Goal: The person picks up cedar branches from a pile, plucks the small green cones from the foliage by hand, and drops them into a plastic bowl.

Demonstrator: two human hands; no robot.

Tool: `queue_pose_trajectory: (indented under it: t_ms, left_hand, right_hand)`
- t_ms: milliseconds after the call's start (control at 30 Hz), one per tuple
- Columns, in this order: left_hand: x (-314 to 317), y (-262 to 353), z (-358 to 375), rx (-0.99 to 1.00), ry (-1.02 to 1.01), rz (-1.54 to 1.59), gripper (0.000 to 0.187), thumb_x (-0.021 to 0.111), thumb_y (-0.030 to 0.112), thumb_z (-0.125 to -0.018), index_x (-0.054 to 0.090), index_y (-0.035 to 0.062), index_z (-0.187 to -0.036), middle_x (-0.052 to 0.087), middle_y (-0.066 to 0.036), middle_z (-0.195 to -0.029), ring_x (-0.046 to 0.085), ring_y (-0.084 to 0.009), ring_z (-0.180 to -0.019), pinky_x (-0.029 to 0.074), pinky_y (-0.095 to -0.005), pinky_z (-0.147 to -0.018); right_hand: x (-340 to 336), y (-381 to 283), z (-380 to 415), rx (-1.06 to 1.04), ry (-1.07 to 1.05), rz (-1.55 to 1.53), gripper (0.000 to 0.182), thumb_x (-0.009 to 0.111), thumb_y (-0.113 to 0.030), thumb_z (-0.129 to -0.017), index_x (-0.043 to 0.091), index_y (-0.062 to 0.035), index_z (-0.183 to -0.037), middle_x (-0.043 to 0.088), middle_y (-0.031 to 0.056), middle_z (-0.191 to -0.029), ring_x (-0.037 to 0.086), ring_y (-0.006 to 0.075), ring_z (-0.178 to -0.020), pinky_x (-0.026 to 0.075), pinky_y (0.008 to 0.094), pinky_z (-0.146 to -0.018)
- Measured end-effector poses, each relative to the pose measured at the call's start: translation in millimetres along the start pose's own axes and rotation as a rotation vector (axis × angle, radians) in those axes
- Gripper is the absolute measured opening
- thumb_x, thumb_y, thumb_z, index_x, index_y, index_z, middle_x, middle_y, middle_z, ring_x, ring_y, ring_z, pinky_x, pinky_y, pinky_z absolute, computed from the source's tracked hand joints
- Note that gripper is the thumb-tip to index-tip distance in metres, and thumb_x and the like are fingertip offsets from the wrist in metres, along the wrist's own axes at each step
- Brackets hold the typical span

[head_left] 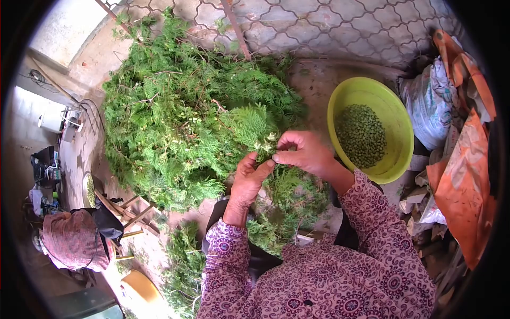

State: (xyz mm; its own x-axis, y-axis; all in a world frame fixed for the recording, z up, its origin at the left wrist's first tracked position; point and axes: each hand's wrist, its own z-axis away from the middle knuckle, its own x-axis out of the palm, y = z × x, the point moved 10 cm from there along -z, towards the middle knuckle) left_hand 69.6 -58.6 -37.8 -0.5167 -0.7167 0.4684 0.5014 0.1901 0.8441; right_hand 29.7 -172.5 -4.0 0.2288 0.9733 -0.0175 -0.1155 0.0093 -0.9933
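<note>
Where the feathery green cypress sprig (264, 139) meets the fingers, its stem is hidden: the right hand (304, 152) pinches its pale tip, the left hand (248, 178) grips it below, beside the lime-green plastic bowl (399, 123) of blurred green seeds (360, 134).

A yellow-green bowl (394, 114) sits on the ground. It holds small green seeds (360, 135). Right of the bowl are a white bag (428, 103) and an orange cloth (467, 181). Behind the bowl is a floor of paving stones (340, 26). Far to the left of the bowl sits another person in a pink head cloth (71, 239). Near that person are some wooden sticks (130, 212) and a yellow stool (139, 287).
</note>
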Motion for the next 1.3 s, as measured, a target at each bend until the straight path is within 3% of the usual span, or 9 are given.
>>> queue_pose_trajectory:
  t_ms: [233,400,467,500,600,933,1067,1133,1300]
  left_hand:
    - [13,12,-3,0.177,-0.124,0.009,0.015,0.056,-0.001,-0.082,0.061,0.0080,-0.093,0.062,-0.002,-0.092,0.055,-0.0067,-0.079,0.045,-0.0212,-0.072]
    - [-11,5,-10,0.098,-0.083,0.124,0.016,0.056,-0.001,-0.082,0.060,0.0070,-0.095,0.062,-0.004,-0.094,0.058,-0.0100,-0.076,0.048,-0.0230,-0.068]
    - [2,11,-4,-0.015,-0.017,0.296,0.019,0.056,0.000,-0.081,0.058,0.0064,-0.098,0.062,-0.007,-0.095,0.059,-0.0113,-0.074,0.049,-0.0255,-0.067]
    - [-2,2,-5,-0.065,-0.023,0.265,0.017,0.043,0.018,-0.089,0.053,0.0070,-0.097,0.058,-0.010,-0.081,0.055,-0.0219,-0.074,0.047,-0.0379,-0.073]
    - [19,12,-6,-0.005,-0.264,0.455,0.009,0.054,0.009,-0.084,0.055,0.0050,-0.092,0.058,-0.009,-0.078,0.055,-0.0220,-0.071,0.046,-0.0394,-0.080]
    - [12,-2,-9,-0.096,-0.161,0.482,0.008,0.052,0.008,-0.084,0.052,0.0032,-0.091,0.051,-0.007,-0.067,0.051,-0.0232,-0.067,0.045,-0.0403,-0.075]
    - [3,-7,-12,-0.084,-0.168,0.519,0.006,0.052,0.006,-0.084,0.054,0.0045,-0.089,0.051,-0.007,-0.066,0.052,-0.0222,-0.064,0.046,-0.0403,-0.073]
    - [2,0,-12,-0.002,-0.156,0.437,0.004,0.054,0.005,-0.083,0.057,0.0053,-0.086,0.054,-0.006,-0.067,0.052,-0.0208,-0.061,0.047,-0.0396,-0.070]
    - [3,-4,-6,-0.041,-0.052,0.345,0.006,0.058,0.005,-0.080,0.060,0.0086,-0.085,0.061,-0.007,-0.077,0.056,-0.0166,-0.063,0.051,-0.0356,-0.063]
  right_hand:
    - [7,12,8,0.239,-0.092,-0.245,0.014,0.063,-0.011,-0.071,0.055,-0.0008,-0.076,0.053,0.0031,-0.065,0.048,0.0081,-0.052,0.036,0.0196,-0.045]
    - [8,-17,10,0.076,-0.284,-0.790,0.008,0.055,-0.009,-0.076,0.053,-0.0029,-0.081,0.055,0.0075,-0.073,0.050,0.0111,-0.055,0.034,0.0197,-0.044]
    - [-5,-16,9,0.125,-0.182,-0.895,0.009,0.052,-0.010,-0.078,0.051,-0.0047,-0.085,0.055,0.0096,-0.083,0.051,0.0104,-0.063,0.034,0.0195,-0.044]
    - [-8,-17,8,0.093,-0.210,-0.862,0.009,0.050,-0.012,-0.081,0.049,-0.0061,-0.087,0.054,0.0115,-0.093,0.052,0.0099,-0.071,0.034,0.0189,-0.044]
    - [-16,-14,6,0.080,-0.214,-0.962,0.008,0.053,-0.013,-0.081,0.050,-0.0057,-0.084,0.056,0.0092,-0.086,0.052,0.0088,-0.065,0.034,0.0191,-0.044]
    - [13,0,11,0.171,-0.190,-0.449,0.010,0.056,-0.009,-0.082,0.055,-0.0016,-0.087,0.054,0.0041,-0.069,0.044,0.0044,-0.048,0.029,0.0173,-0.039]
    - [8,-33,19,0.050,-0.287,-0.501,0.009,0.057,-0.010,-0.081,0.057,-0.0017,-0.084,0.054,0.0018,-0.069,0.043,0.0043,-0.051,0.028,0.0172,-0.041]
    - [-18,-29,10,0.020,-0.053,-0.567,0.008,0.058,-0.008,-0.081,0.057,-0.0014,-0.085,0.053,0.0021,-0.067,0.042,0.0043,-0.049,0.027,0.0174,-0.040]
    - [-12,-4,-3,0.106,-0.044,-0.484,0.011,0.060,-0.010,-0.079,0.056,-0.0012,-0.086,0.051,0.0010,-0.066,0.041,0.0045,-0.049,0.029,0.0185,-0.041]
